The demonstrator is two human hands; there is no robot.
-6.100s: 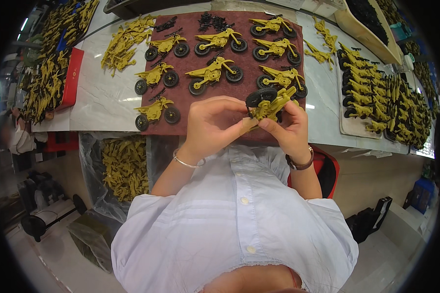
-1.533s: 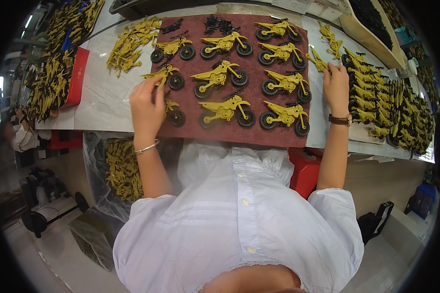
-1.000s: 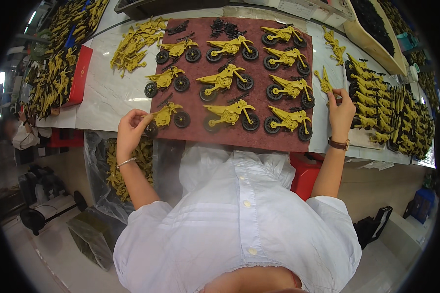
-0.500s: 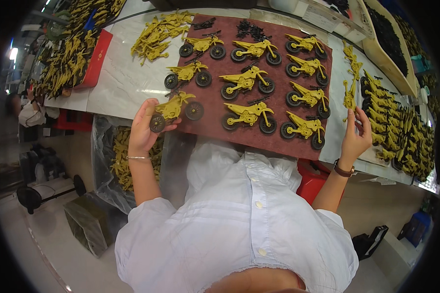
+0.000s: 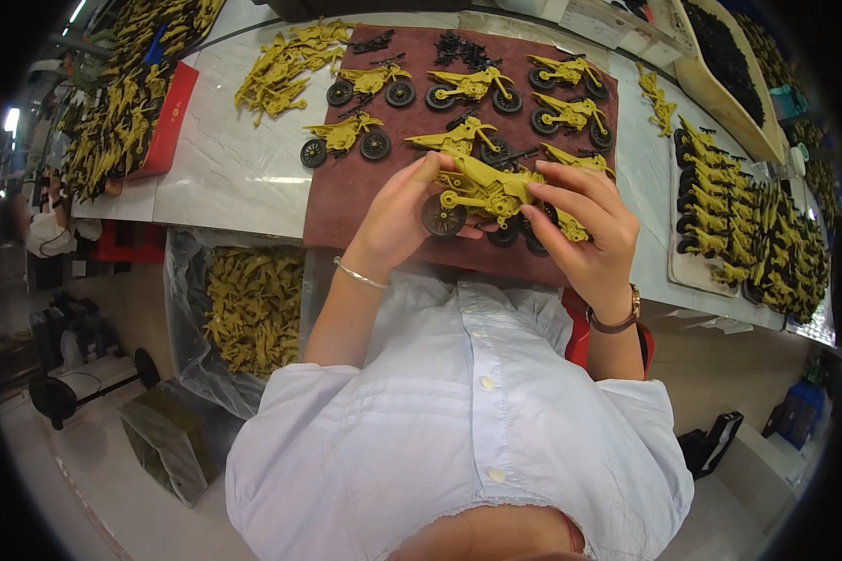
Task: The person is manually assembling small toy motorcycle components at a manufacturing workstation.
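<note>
In front of my chest I hold a yellow toy motorcycle (image 5: 486, 190) with black wheels, tilted above the mat. My left hand (image 5: 398, 210) is closed around its left end, near a wheel. The fingers and thumb of my right hand (image 5: 589, 220) pinch its right end. Whether a separate yellow part is between these fingers is hidden. Behind and below my hands, more toy motorcycles (image 5: 466, 89) lie in rows on a dark red mat (image 5: 346, 201); my hands cover some of them.
Loose yellow parts (image 5: 281, 75) lie left of the mat, and a few more (image 5: 658, 98) on its right. Small black pieces (image 5: 463, 49) sit at the mat's far edge. A tray of toy motorcycles (image 5: 720, 215) stands right; a bag of yellow parts (image 5: 253, 304) is below the table's left.
My left hand has carried the toy motorcycle rightward to the middle. My right hand has come left from the yellow parts to meet it; the nearest of those parts is gone from its spot.
</note>
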